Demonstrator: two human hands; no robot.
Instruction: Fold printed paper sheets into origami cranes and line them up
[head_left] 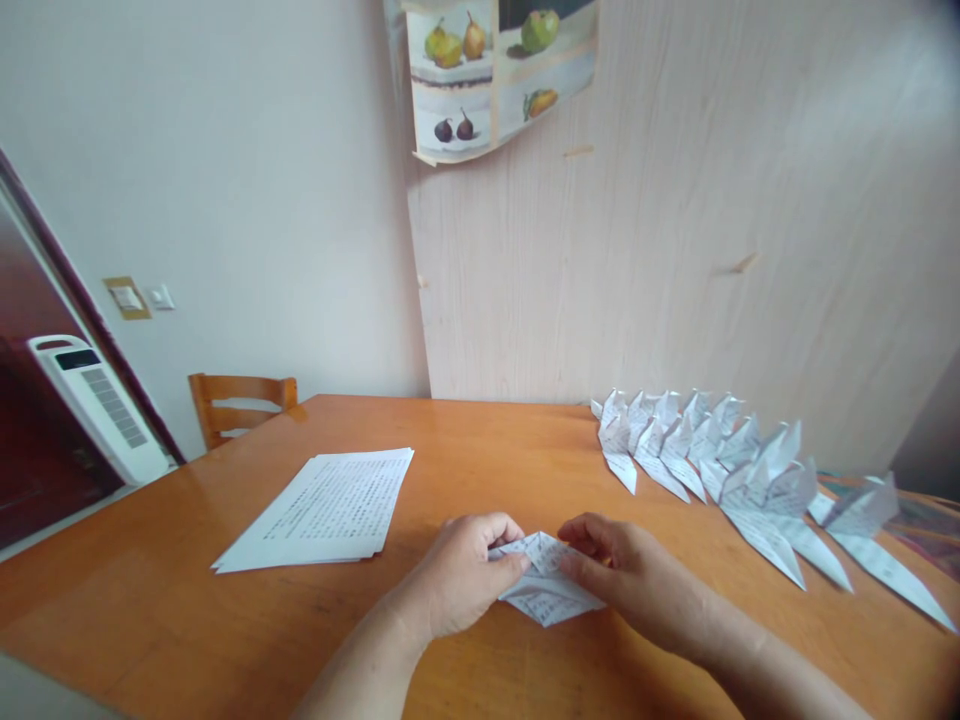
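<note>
The table bears printed sheets and paper figures; both hands pinch folded paper.

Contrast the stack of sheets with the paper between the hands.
The stack lies flat, while the paper is folded. The stack is untouched; the left hand and right hand hold the paper. The stack looks bigger than the paper. Both are white with dark print.

Paper stack on table, left of folded sheet; paper figures to right; chair behind table's left edge.
</note>
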